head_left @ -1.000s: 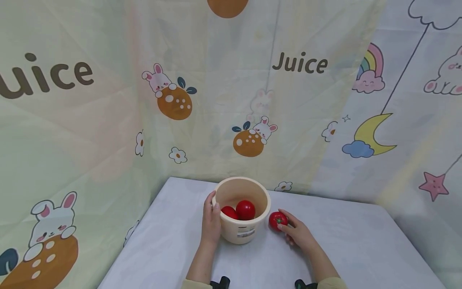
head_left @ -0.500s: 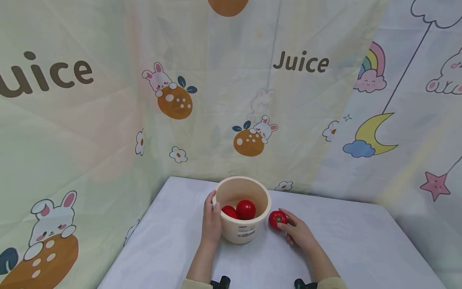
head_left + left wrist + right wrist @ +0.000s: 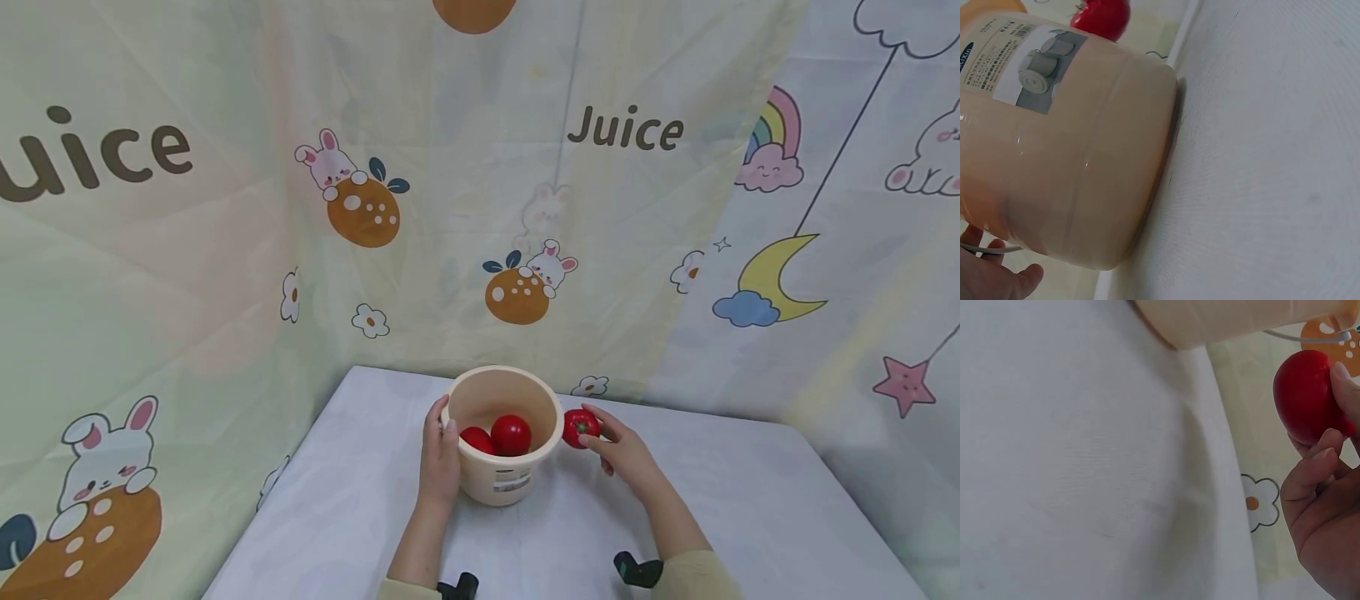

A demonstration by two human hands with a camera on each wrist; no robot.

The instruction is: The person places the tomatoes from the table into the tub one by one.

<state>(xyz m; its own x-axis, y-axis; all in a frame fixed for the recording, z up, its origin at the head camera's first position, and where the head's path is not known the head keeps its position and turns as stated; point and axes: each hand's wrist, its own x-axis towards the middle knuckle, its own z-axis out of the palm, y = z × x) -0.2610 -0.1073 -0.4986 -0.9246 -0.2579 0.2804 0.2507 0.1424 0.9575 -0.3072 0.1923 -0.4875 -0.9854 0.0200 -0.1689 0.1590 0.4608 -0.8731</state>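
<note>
A cream plastic bucket [image 3: 498, 479] stands upright on the table, with two red tomatoes inside, one of them a round tomato [image 3: 511, 435]. On the bucket's left side my left hand [image 3: 441, 462] grips it near the rim; in the left wrist view the left hand [image 3: 997, 275] shows its fingers by the wire handle. My right hand [image 3: 628, 457] holds another tomato [image 3: 581, 427] between thumb and fingers, just right of the bucket's rim. That held tomato [image 3: 1307, 397] is off the table in the right wrist view.
A white-covered table [image 3: 712, 492] spreads around the bucket. Patterned cloth [image 3: 420, 275] hangs behind and to both sides. A printed label [image 3: 1041, 65] is stuck on the bucket's front. Dark wrist straps [image 3: 637, 571] sit at both sleeves.
My right hand has lifted the tomato off the table, up and away from me, to the level of the bucket's rim. The left hand and bucket stay in place.
</note>
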